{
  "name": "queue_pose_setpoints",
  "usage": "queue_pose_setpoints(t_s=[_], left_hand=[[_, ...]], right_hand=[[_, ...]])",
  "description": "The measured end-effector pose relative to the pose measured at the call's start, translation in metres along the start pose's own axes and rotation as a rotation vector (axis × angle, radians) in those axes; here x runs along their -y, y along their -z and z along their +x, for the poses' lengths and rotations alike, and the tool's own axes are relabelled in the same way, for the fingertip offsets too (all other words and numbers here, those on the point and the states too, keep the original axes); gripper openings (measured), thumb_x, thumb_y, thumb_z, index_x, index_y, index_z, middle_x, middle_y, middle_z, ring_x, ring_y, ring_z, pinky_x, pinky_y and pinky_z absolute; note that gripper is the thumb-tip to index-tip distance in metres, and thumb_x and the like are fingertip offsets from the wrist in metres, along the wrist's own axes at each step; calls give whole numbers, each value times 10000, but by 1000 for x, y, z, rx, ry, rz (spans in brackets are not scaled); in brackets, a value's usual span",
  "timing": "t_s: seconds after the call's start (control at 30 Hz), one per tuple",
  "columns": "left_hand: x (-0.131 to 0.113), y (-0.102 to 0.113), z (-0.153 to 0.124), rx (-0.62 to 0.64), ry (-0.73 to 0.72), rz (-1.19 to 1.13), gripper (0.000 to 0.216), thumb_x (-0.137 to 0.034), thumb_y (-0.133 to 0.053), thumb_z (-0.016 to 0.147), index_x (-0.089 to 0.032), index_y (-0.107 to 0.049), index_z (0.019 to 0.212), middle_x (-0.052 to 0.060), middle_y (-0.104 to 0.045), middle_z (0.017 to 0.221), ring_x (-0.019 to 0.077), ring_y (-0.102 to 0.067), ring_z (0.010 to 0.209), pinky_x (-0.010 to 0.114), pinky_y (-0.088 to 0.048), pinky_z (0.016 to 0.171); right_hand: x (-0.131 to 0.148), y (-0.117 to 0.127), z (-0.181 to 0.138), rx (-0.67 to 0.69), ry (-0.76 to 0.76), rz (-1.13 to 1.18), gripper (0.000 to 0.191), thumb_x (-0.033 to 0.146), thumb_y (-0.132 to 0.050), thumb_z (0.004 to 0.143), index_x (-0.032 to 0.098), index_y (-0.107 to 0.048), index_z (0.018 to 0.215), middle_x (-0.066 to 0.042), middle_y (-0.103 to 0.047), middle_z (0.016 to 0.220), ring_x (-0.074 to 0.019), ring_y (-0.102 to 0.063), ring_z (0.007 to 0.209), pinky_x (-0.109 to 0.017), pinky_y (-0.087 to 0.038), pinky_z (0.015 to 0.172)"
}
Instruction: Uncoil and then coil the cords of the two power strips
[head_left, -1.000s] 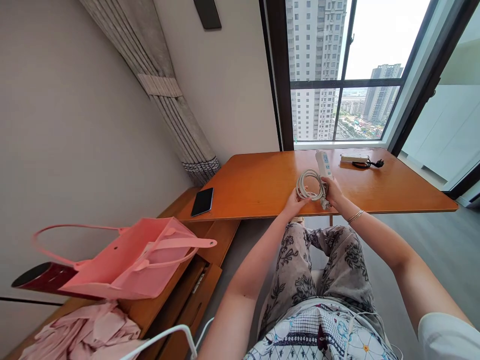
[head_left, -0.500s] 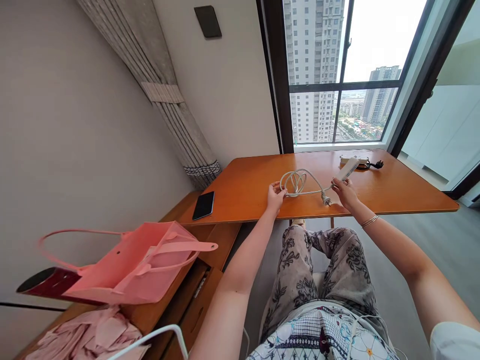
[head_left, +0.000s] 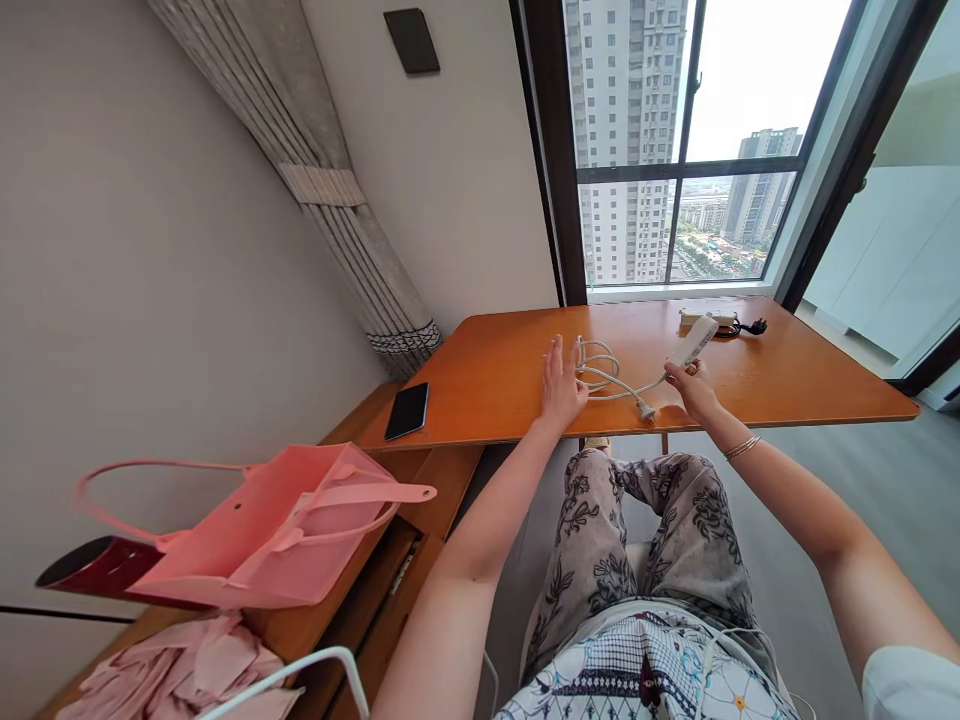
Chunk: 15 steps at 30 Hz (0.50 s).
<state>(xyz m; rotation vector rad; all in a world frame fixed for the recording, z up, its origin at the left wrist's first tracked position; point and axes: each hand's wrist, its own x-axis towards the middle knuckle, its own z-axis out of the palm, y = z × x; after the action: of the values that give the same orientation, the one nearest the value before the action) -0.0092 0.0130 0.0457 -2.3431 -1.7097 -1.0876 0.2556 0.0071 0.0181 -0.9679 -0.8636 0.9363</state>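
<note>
My right hand (head_left: 691, 385) grips the near end of a white power strip (head_left: 694, 340), which tilts up over the table. From that end a white cable (head_left: 606, 372) runs left into loose loops on the table. Its plug (head_left: 645, 409) lies near the table's front edge. My left hand (head_left: 562, 388) is open at the left side of the loops, fingers stretched out and pointing away from me. It is right beside the cable; whether the palm touches it I cannot tell.
Behind my right hand lies another white strip (head_left: 709, 318) with a black plug (head_left: 752, 327). A phone (head_left: 407, 411) rests at the left of the orange-brown table (head_left: 495, 365). Left of me, a pink bag (head_left: 277, 535) and pink cloth (head_left: 187, 670) sit on a wooden cabinet. A window is behind the table.
My left hand has let go of the cable loops and its fingers have spread. The loops and plug have come down onto the table. My right hand still holds the power strip.
</note>
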Motion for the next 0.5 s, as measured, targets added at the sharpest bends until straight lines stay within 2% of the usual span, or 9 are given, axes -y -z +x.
queue_pose_setpoints(t_s=[0.03, 0.1, 0.17, 0.23, 0.3, 0.37, 0.43, 0.5], left_hand=[[-8, 4, 2, 54, -75, 14, 712, -127, -543, 844, -235, -369, 1526, 102, -267, 1659, 285, -158, 1560, 490, -215, 1248], [-18, 12, 6, 143, -147, 30, 524, -199, -499, 916, -253, -502, 1437, 91, -471, 1547, 280, -315, 1494, 476, -284, 1209], [-17, 19, 11, 198, -139, 58, 339, -319, -449, 978, -242, -650, 1239, 111, -667, 1300, 292, -497, 1334, 456, -393, 1114], [-7, 26, 16, 219, -86, 78, 322, -425, -446, 988, -231, -700, 1031, 122, -733, 1061, 302, -606, 1152, 427, -470, 990], [13, 32, 20, 203, 2, 25, 323, -474, -480, 971, -228, -675, 892, 111, -735, 904, 292, -665, 985, 386, -501, 875], [37, 41, 26, 136, 134, -151, 360, -490, -464, 978, -224, -614, 788, 81, -708, 750, 248, -682, 786, 331, -502, 758], [64, 52, 34, 14, 322, -417, 442, -523, -392, 999, -216, -525, 711, 47, -652, 632, 185, -629, 573, 277, -469, 609], [90, 66, 44, -133, 540, -628, 463, -560, -372, 998, -215, -467, 705, 9, -586, 554, 147, -566, 453, 239, -402, 495]], right_hand=[[-1, -1, -2, 10, 3, -2, 517, 379, -853, 598, 278, -488, 950, 34, -644, 950, -161, -656, 919, -320, -594, 816], [-1, -2, -4, 31, 10, -15, 537, 390, -865, 587, 273, -487, 950, 34, -644, 941, -159, -650, 910, -317, -595, 805], [0, 1, -6, 48, 18, -35, 555, 403, -877, 580, 270, -492, 958, 32, -647, 932, -161, -646, 895, -314, -596, 780], [2, 9, -4, 47, 21, -33, 576, 402, -893, 568, 268, -499, 965, 32, -654, 923, -160, -644, 879, -306, -595, 753], [7, 23, 1, 10, 19, -4, 579, 390, -907, 557, 268, -504, 955, 38, -656, 905, -151, -645, 860, -291, -597, 731], [15, 40, 8, -61, 10, 42, 550, 365, -913, 564, 259, -514, 929, 44, -650, 881, -132, -647, 832, -258, -596, 706], [26, 60, 17, -154, -2, 96, 488, 322, -903, 600, 240, -531, 906, 43, -641, 858, -105, -646, 794, -205, -580, 669], [39, 82, 27, -281, -11, 155, 409, 268, -873, 660, 220, -532, 880, 40, -634, 838, -82, -636, 746, -159, -554, 614]])
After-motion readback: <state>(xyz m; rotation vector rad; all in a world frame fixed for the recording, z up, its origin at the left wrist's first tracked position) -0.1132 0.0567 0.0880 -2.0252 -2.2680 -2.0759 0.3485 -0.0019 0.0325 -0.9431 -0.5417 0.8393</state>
